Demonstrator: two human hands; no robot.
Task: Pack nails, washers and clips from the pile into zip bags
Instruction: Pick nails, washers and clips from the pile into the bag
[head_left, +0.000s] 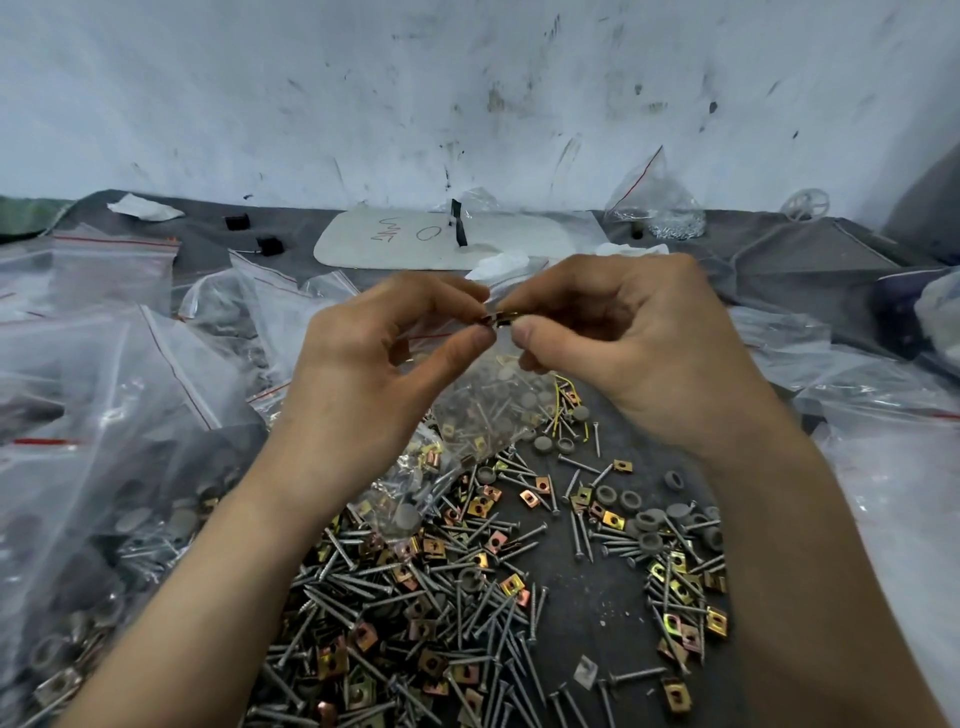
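Above the grey bench (597, 613), the left hand (384, 358) pinches a clear plastic zip bag (483, 410) at its mouth, likely so the small brass-coloured clip (501, 318) pinched in the right hand (623, 338) drops in.

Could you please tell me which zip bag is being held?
The part-filled bag held between the left hand and right hand above the pile; others lie untouched.
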